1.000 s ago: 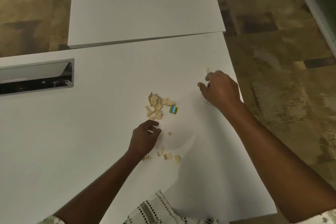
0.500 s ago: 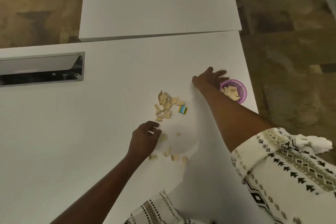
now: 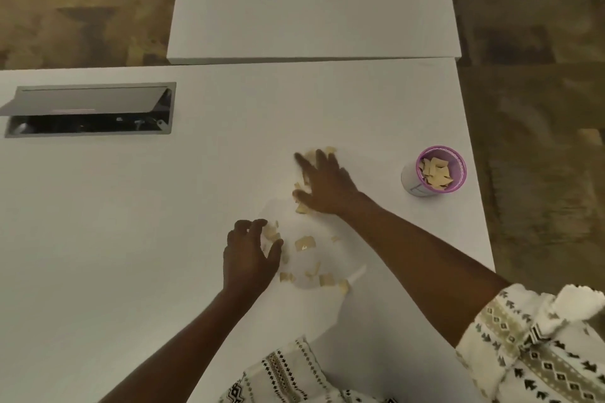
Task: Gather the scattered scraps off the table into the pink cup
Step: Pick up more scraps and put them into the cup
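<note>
The pink cup [image 3: 440, 171] stands near the table's right edge with several tan scraps inside. My right hand [image 3: 324, 186] lies spread flat over the main pile of tan scraps [image 3: 329, 150], hiding most of it. My left hand [image 3: 250, 255] is curled with its fingertips at a few scraps [image 3: 271, 232], holding nothing that I can see. More loose scraps [image 3: 305, 243] lie between and below the hands, some at the front [image 3: 326, 280].
The white table [image 3: 131, 239] has an open metal cable hatch [image 3: 88, 109] at the back left. A second white tabletop [image 3: 311, 3] adjoins at the back. The table's right edge [image 3: 474, 193] runs just beyond the cup, with floor past it.
My right hand has left the cup and moved left onto the scrap pile, fingers spread. My left hand has opened a little over nearby scraps. The cup now stands uncovered.
</note>
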`<state>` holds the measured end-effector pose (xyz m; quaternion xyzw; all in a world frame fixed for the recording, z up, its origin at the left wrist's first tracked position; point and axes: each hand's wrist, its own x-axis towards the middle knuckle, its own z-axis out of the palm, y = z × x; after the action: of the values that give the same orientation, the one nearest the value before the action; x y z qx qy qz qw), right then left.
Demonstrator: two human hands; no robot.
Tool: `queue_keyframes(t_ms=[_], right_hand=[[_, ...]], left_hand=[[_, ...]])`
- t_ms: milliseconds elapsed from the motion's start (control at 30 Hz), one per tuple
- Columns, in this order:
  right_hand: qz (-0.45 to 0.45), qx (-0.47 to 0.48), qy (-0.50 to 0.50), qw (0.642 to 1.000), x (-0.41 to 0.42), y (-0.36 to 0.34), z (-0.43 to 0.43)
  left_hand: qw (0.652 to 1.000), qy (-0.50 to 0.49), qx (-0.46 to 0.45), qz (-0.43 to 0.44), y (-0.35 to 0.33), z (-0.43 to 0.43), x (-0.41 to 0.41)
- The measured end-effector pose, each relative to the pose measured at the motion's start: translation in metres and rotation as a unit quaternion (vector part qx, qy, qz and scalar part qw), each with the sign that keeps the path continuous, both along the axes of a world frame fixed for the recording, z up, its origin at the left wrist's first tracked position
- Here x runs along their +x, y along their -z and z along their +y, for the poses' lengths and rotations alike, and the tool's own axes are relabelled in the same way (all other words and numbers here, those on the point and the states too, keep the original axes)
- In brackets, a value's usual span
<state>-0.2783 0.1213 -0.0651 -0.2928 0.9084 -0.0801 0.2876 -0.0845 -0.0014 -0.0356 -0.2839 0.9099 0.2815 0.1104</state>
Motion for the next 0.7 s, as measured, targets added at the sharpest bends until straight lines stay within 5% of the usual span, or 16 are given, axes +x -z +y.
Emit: queue_keyframes(t_ms=[167, 433, 600, 700], right_hand=[[0.041, 0.061, -0.138, 0.988, 0.039, 0.002, 0.005], [0.161, -0.070, -0.151, 0.973, 0.066, 0.002, 0.031], [0.097, -0.172, 0.016, 0.980, 0.065, -0.005, 0.039], [-0.013, -0.248, 0.204, 0.947, 0.063, -0.017, 0.040]], left_hand=[[0.989, 0.079, -0.013, -0.121, 0.008, 0.012, 0.019], [0.985, 0.159, -0.047, -0.054, 0.026, 0.024, 0.036], [0.985, 0.164, -0.048, -0.031, 0.025, 0.017, 0.027], [0.985, 0.165, -0.049, -0.030, 0.025, 0.015, 0.021]])
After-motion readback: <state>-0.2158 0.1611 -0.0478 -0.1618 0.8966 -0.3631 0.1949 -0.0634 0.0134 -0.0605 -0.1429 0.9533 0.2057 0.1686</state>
